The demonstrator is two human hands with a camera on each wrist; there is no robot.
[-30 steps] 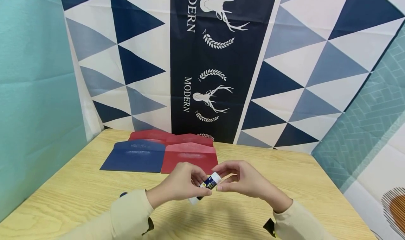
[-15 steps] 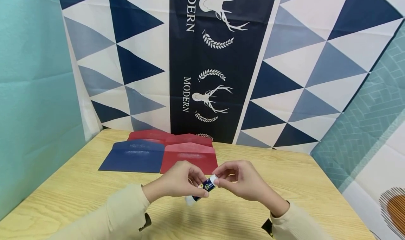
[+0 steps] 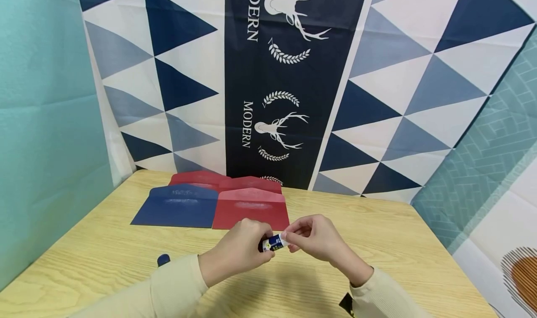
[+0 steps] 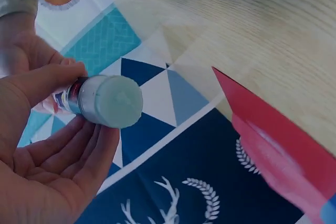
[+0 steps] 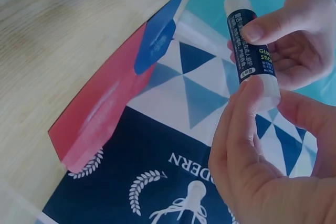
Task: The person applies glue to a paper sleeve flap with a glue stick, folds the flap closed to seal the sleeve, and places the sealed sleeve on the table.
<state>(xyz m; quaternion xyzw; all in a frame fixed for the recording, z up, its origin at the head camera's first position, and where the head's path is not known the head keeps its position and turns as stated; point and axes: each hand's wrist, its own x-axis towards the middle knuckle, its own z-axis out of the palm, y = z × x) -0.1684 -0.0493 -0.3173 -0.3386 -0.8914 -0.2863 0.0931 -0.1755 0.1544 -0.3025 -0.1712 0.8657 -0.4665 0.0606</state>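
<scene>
A glue stick (image 3: 273, 242) with a dark blue label is held above the table between both hands. The left hand (image 3: 240, 244) grips its barrel, thumb and fingers around the label. At the white base end, the right hand (image 3: 320, 239) pinches with thumb and fingers, as the right wrist view also shows on the glue stick (image 5: 252, 43). The left wrist view faces the uncapped end, where pale glue (image 4: 119, 102) shows; from the head the left hand hides that end. A dark blue cap (image 3: 163, 260) stands on the table beside the left sleeve.
Beyond the hands, a blue envelope (image 3: 174, 213) and a red envelope (image 3: 253, 215) lie with flaps open and whitish smears on them. Two more red envelopes (image 3: 201, 178) lie behind. Patterned cloth (image 3: 277, 75) hangs past the wooden table's (image 3: 377, 243) back edge.
The right hand has closed its fingers onto the glue stick's base. The left hand has turned, so the glue end that showed below it is now hidden; the cap has come into fuller view.
</scene>
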